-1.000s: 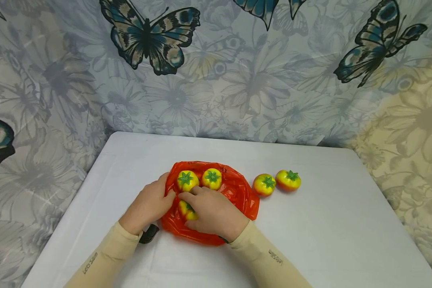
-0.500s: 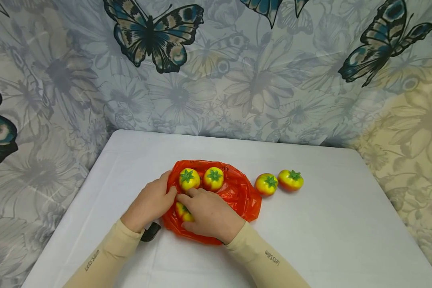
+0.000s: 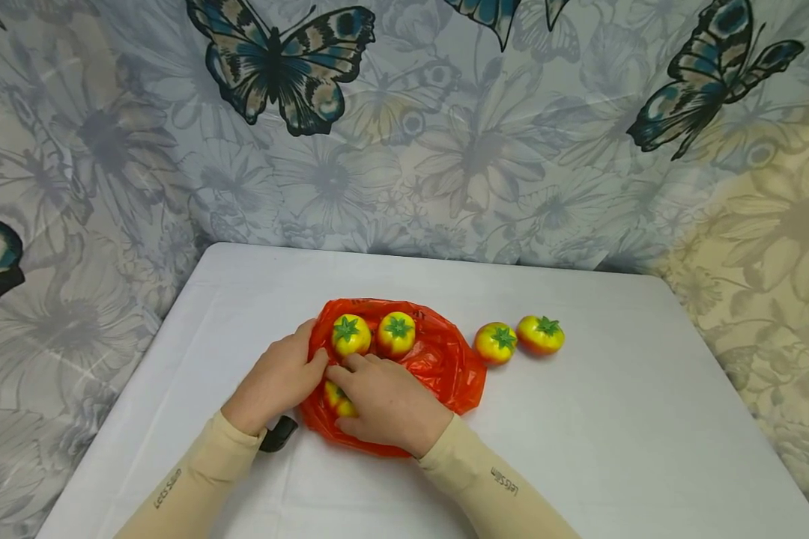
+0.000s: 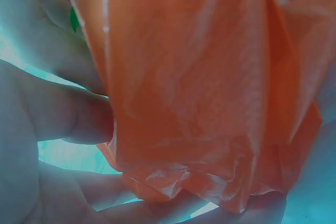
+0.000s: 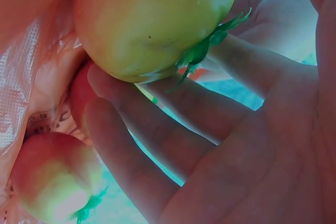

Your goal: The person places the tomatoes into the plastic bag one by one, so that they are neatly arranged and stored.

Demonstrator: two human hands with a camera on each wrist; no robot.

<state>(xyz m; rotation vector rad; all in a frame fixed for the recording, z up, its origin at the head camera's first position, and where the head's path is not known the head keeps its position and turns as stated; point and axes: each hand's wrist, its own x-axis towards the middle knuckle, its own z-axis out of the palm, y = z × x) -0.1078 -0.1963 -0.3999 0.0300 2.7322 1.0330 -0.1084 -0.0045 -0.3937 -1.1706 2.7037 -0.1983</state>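
A crinkled red plastic bag (image 3: pixel 445 367) lies with its mouth spread on the table. My left hand (image 3: pixel 279 378) grips its left rim between thumb and fingers; the left wrist view shows the bag's side (image 4: pixel 178 77) filling most of the picture. Inside the bag, my right hand (image 3: pixel 394 397) holds a yellow-red tomato (image 3: pixel 337 400) with a green leafy top, partly covered by the fingers. The right wrist view shows this tomato (image 5: pixel 157 24) against the fingertips. Behind the hand sit two more tomatoes in the bag, one at left (image 3: pixel 350 335) and one at right (image 3: pixel 396 334).
To the right of the bag, two tomatoes stand side by side on the white table (image 3: pixel 613 419), the nearer one (image 3: pixel 495 343) close to the bag's edge and the other (image 3: pixel 541 335) beyond it. A butterfly-patterned cloth (image 3: pixel 411 150) hangs behind the table.
My right hand has shifted slightly left inside the bag, along with the tomato it holds. The left hand keeps its grip on the rim. The other tomatoes have stayed in place.
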